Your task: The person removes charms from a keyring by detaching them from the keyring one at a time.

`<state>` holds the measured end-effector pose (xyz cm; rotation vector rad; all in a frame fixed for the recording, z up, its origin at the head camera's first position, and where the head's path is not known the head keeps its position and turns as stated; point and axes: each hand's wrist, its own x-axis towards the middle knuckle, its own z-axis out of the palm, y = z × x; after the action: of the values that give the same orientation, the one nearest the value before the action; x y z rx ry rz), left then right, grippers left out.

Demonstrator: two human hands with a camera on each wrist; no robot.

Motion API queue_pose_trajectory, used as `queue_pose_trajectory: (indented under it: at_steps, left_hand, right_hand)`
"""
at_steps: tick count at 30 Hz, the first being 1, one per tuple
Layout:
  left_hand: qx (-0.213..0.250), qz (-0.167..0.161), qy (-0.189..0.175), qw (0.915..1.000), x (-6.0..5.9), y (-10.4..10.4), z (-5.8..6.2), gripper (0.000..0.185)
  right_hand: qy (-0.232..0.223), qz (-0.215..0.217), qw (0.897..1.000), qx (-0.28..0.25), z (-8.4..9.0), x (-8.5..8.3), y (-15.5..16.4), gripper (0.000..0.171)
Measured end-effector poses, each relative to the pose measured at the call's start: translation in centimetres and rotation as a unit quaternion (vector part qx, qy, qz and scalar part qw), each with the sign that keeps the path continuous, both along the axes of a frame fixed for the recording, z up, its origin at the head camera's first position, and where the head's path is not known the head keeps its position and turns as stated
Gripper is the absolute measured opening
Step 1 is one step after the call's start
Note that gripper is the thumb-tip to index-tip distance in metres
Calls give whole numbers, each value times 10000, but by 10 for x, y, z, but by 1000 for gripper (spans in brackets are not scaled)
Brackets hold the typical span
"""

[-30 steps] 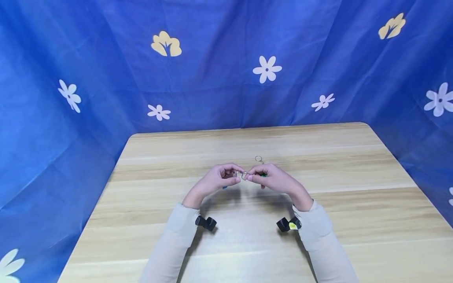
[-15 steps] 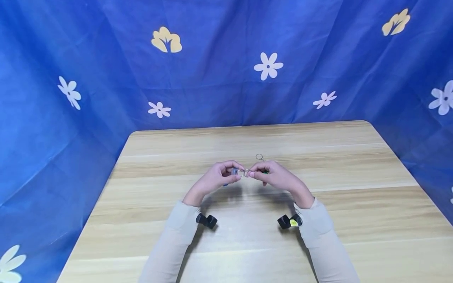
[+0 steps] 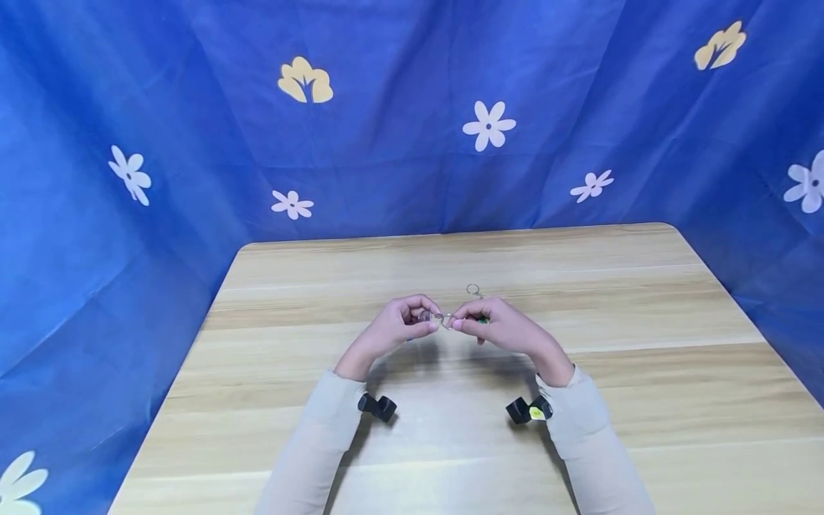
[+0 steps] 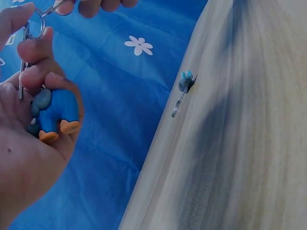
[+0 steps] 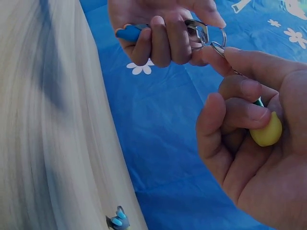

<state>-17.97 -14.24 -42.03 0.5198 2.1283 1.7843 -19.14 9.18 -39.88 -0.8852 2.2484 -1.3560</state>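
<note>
Both hands raised above the table, meeting at a metal key ring. Left hand curled round a blue figure charm, thumb and forefinger pinching the ring. Right hand just right of the ring, pinching a thin metal clasp at its edge, yellow charm cupped in the palm. Clasp pointing leftward into the ring. Spare keychain lying on the table just beyond the ring.

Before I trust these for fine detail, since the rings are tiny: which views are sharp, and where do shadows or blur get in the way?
Head view: evenly lit, sharp, soft shadows under both hands on the table, key ring tiny. Left wrist view: blue figure clear, table streaky and blurred. Right wrist view: ring readable, yellow piece clear, table smeared and dim.
</note>
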Motion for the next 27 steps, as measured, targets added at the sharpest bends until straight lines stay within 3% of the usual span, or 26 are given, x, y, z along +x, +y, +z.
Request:
queue_pose_trajectory:
  at_steps: [5, 10, 14, 21, 27]
  left_hand:
    - [-40, 157, 143, 9998, 0, 0, 1, 22]
    - [37, 206, 46, 9998, 1, -2, -1, 21]
    - [162, 154, 68, 9997, 0, -1, -2, 26]
    - [-110, 80, 67, 9999, 2, -2, -4, 34]
    - [-43, 4, 33, 10000, 3, -1, -3, 33]
  right_hand:
    - [162, 8, 9998, -105, 1, 2, -3, 17]
    - [88, 89, 9998, -173, 2, 5, -6, 18]
    - [42, 42, 9998, -203, 0, 4, -6, 19]
    - [39, 80, 9999, -141, -3, 2, -5, 18]
    - [46, -38, 9997, -226, -6, 1, -2, 20]
